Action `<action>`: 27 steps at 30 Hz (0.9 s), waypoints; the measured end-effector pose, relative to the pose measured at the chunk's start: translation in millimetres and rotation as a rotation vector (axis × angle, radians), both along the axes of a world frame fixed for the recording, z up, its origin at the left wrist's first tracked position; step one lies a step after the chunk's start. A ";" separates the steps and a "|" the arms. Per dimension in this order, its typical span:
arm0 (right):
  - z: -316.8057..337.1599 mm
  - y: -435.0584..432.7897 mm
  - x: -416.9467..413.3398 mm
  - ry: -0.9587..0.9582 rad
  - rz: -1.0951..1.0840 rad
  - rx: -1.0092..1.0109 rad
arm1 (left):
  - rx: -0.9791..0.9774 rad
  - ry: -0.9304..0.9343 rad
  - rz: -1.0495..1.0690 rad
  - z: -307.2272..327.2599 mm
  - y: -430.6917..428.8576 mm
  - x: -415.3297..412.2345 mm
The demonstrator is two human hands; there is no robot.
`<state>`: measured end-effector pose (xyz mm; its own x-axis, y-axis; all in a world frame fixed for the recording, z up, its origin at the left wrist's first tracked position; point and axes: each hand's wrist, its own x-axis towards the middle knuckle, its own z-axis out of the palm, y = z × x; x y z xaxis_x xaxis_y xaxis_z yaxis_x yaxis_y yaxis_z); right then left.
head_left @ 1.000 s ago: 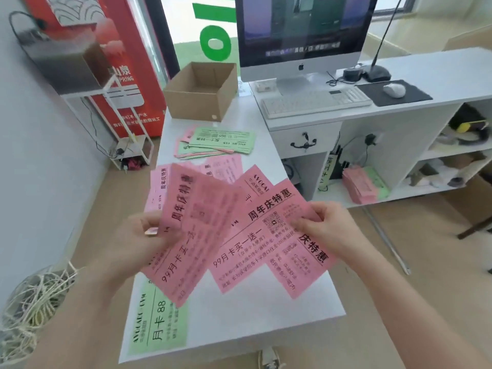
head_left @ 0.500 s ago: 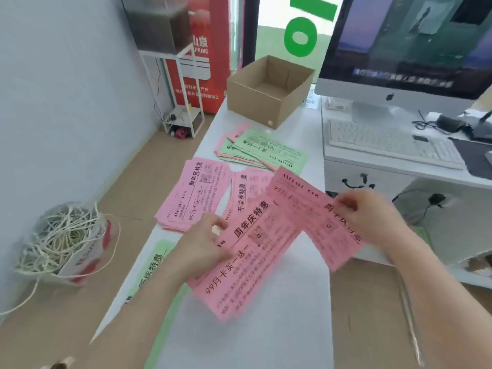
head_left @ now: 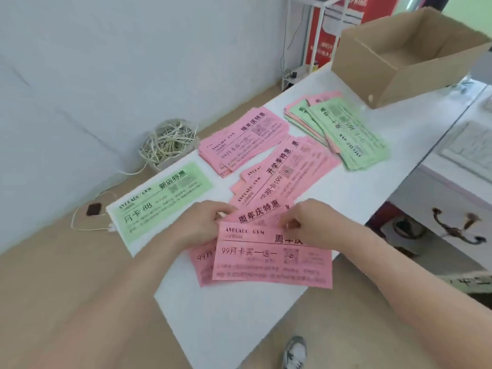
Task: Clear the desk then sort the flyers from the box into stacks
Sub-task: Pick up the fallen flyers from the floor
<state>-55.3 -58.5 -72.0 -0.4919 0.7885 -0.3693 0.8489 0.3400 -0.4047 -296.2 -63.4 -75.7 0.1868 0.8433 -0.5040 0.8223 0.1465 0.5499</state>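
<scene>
Flyers (head_left: 271,262) are pinched by left hand (head_left: 197,230) and right hand (head_left: 316,225) over white desk (head_left: 239,315)

Wall (head_left: 106,62): pale, plain, along the left side.
Floor (head_left: 66,288): tan, wood-look.
Cord tangle (head_left: 167,142): pale loops heaped in a light container, standing on the floor against the wall.
White cable (head_left: 87,227): looped loosely on the floor, just beside a small dark square block (head_left: 93,209).
White rack (head_left: 321,35): thin metal frame, upright at the far end by the wall.
Red banner (head_left: 332,35): behind the rack, print too blurred to read.
Keyboard (head_left: 466,145): white, blurred, at the right edge on a raised surface.
Drawer handle (head_left: 452,230): dark, curled, on a white drawer front.
Shoe (head_left: 295,352): grey and white, on the floor at the bottom edge.
</scene>
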 end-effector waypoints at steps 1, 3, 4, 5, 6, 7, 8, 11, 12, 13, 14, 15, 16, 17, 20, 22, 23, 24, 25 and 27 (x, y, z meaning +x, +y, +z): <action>-5.4 2.3 -3.9 -0.021 0.049 0.033 | -0.040 -0.029 0.060 3.2 -2.6 -0.4; -12.0 6.9 -6.3 -0.009 0.098 0.078 | -0.110 -0.072 0.141 12.8 -7.9 -0.4; -13.7 8.3 -7.3 0.005 0.113 0.089 | -0.155 -0.104 0.186 16.5 -10.8 0.5; -15.5 9.5 -8.5 0.014 0.132 0.096 | -0.192 -0.111 0.218 19.6 -13.8 2.2; -16.9 10.5 -10.1 0.025 0.149 0.103 | -0.197 -0.097 0.219 19.4 -16.4 4.9; -18.5 11.4 -12.0 0.039 0.158 0.108 | -0.166 -0.027 0.173 18.1 -18.9 9.1; -20.2 11.5 -13.6 0.060 0.160 0.119 | -0.120 0.080 0.125 14.3 -21.3 13.7; -27.3 10.0 -12.8 0.184 0.071 0.182 | 0.047 0.291 0.067 4.5 -29.2 27.2; -28.1 9.4 -8.8 0.248 -0.007 0.175 | 0.063 0.278 0.081 2.3 -33.4 28.2; -27.6 8.7 -2.2 0.324 -0.104 0.134 | 0.055 0.247 0.110 -1.7 -37.8 26.2; -25.8 7.6 6.4 0.409 -0.204 0.057 | 0.052 0.214 0.149 -4.8 -42.1 23.7; -22.9 5.9 16.5 0.490 -0.285 -0.050 | 0.055 0.186 0.188 -6.2 -45.1 21.1; -19.2 3.3 25.8 0.552 -0.331 -0.166 | 0.070 0.159 0.220 -6.4 -47.3 19.7; -16.1 0.0 33.3 0.582 -0.342 -0.258 | 0.089 0.126 0.249 -5.2 -48.6 19.8; -6.5 -7.2 41.8 0.475 -0.251 -0.206 | 0.106 0.042 0.273 -0.4 -49.2 26.3; 1.3 -4.7 43.8 0.376 -0.210 -0.076 | 0.101 0.007 0.270 4.5 -49.4 33.7; 5.4 -1.7 46.2 0.376 -0.218 -0.067 | 0.106 -0.014 0.270 7.4 -49.1 37.4; 7.3 2.7 50.5 0.380 -0.220 -0.075 | 0.118 -0.032 0.271 10.8 -48.2 41.3; 8.9 7.5 55.3 0.386 -0.215 -0.093 | 0.136 -0.041 0.275 15.0 -46.8 45.7; 9.5 21.0 65.9 0.469 -0.237 -0.175 | 0.174 -0.036 0.293 19.6 -38.7 55.1</action>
<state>10.6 -37.5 -62.5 -0.4521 0.8440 -0.2884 0.6089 0.0558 -0.7913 -241.0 -102.1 -56.2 -0.0613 0.9366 -0.3450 0.7384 0.2751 0.6157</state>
